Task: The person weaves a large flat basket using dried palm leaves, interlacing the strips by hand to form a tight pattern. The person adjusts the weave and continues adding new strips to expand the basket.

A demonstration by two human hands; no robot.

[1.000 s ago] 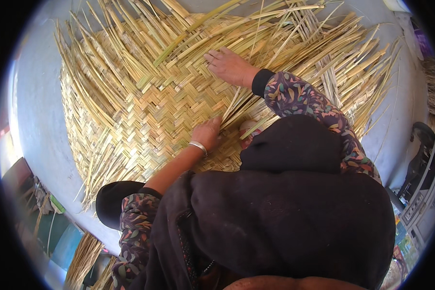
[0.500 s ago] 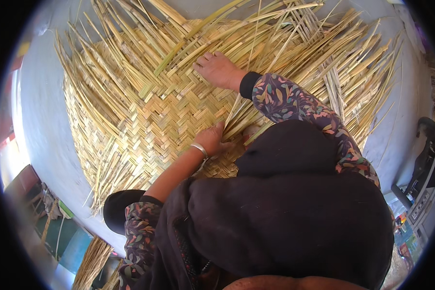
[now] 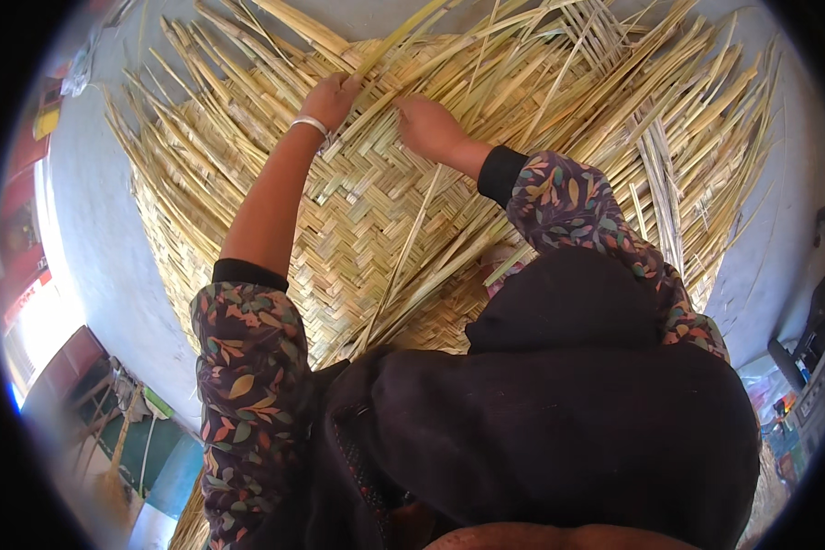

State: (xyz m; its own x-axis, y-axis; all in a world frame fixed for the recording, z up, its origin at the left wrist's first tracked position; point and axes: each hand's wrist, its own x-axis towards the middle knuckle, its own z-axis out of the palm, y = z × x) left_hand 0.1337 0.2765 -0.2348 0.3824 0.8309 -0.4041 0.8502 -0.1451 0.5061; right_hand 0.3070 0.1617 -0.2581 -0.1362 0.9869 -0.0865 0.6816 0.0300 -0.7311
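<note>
A herringbone mat (image 3: 353,229) of flat, straw-coloured reed strips lies beneath my arms, its far part fringed with loose unwoven strips (image 3: 220,119). At the far edge of the woven part, my left hand (image 3: 330,101) has its fingers closed around a greenish-yellow reed strip (image 3: 396,38) that runs away up and to the right. Just to its right, my right hand (image 3: 429,126) is closed with curled fingertips against the weave; whatever is in them is hidden. Several long strips (image 3: 431,266) lie diagonally over the near right part of the mat.
Many loose reeds (image 3: 632,73) fan out past the mat at the far right, over a grey floor (image 3: 756,275). Dark cloth (image 3: 559,422) over my body covers the near side. A bundle of dry stalks (image 3: 191,518) lies at the lower left.
My left hand has moved from the near middle of the mat up to its far edge and taken hold of a strip. My right hand has shifted slightly right and curled its fingers.
</note>
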